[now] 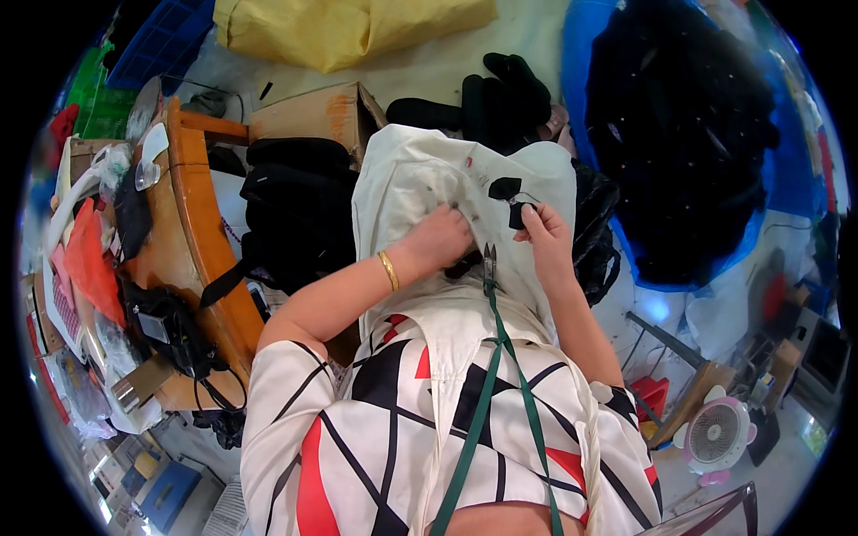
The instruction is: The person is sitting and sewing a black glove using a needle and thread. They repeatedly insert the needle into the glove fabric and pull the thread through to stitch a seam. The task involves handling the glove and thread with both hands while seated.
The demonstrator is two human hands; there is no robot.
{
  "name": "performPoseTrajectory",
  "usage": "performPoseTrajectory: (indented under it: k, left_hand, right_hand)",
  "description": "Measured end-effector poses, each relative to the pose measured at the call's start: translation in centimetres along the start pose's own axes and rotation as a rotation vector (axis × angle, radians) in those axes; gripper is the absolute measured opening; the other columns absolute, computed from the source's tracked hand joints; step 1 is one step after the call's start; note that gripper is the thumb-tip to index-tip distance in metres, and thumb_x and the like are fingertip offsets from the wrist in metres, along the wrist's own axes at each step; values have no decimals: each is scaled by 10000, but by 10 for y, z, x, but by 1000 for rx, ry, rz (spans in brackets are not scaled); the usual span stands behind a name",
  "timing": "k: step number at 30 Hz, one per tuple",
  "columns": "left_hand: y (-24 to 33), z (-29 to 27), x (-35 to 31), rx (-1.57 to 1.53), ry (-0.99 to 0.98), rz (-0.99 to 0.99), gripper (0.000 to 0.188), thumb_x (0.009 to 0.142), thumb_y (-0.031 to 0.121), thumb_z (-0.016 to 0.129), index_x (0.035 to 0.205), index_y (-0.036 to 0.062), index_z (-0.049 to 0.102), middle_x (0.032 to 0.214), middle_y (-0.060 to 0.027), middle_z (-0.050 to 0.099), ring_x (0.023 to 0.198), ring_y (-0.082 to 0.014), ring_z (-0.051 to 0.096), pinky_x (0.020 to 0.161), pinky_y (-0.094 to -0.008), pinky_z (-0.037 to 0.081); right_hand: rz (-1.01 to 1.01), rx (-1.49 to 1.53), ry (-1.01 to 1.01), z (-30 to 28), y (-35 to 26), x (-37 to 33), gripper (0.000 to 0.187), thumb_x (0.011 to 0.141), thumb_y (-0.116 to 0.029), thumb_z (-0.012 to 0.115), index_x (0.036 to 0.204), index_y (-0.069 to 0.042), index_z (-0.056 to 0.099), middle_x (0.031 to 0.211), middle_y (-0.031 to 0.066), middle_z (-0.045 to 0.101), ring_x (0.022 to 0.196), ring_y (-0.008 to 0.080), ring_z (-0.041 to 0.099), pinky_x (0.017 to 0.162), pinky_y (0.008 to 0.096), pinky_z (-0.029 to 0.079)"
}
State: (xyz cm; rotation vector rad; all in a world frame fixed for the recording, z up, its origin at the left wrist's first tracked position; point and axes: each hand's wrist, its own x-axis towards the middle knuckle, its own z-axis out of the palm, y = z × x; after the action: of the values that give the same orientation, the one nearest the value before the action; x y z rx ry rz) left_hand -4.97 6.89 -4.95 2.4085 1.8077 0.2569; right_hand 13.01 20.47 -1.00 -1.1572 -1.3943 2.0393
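Note:
My right hand (pixel 547 234) pinches a small black piece (pixel 517 215), perhaps cloth, between thumb and fingers above my lap. Just beyond it is a second small black piece (pixel 505 188), with a thin line curving close by. My left hand (pixel 440 237) rests over the cream apron (pixel 402 179), its fingers curled together. Whatever those fingers hold, if anything, is too small to make out. Small dark bits lie on the apron near the fingertips. Between my hands hang thread snips (pixel 489 270) on a green ribbon (pixel 487 384) that runs down my front.
On my left are a black bag (pixel 299 201) and an orange wooden table (pixel 183 259) with plastic bags. A cardboard box (pixel 308 116) and black padded pieces (pixel 505 103) lie ahead. To the right stand a blue-lined heap of black items (pixel 679 143) and a small fan (pixel 718 431).

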Motion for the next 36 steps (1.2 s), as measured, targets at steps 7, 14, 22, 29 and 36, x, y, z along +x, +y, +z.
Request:
performPoseTrajectory:
  k: [7,14,22,29,36]
  left_hand:
    - [-23,-11,24,181,-157,-43,84,774,137,614,847,102,637,843,-53,608,867,-212,579,775,-332,449]
    - [-61,-47,45,74,142,-430,112,820,133,646,907,64,660,863,-50,644,789,-205,607,746,-347,496]
    - [-20,-90,38,-1192,-40,-454,244,927,205,689,1044,-8,672,877,-10,669,763,-87,587,715,-248,493]
    - [-5,-62,21,-1724,425,-922,148,965,166,612,949,43,692,727,19,614,596,-42,534,484,-192,410]
    - [-28,-79,8,-1469,577,-678,211,982,212,619,1131,62,636,1006,36,604,907,-47,527,824,-230,435]
  right_hand:
    - [27,8,-6,-7,12,-4,168,987,-220,613,940,-66,660,811,-32,628,670,62,569,676,237,492]
    - [-17,-96,-34,-6,1,-9,167,986,-188,617,1002,-28,663,846,-21,624,717,57,559,685,229,479]
    - [-510,-536,-65,17,-23,-21,87,889,-66,681,952,-12,655,755,79,574,657,183,554,597,287,442]
    - [-641,-639,-74,38,-32,-26,76,885,-54,668,893,2,616,748,109,550,654,240,538,593,332,435]
    - [-539,-561,-117,30,-34,-25,69,878,-43,663,894,5,615,744,100,535,652,228,517,594,321,415]
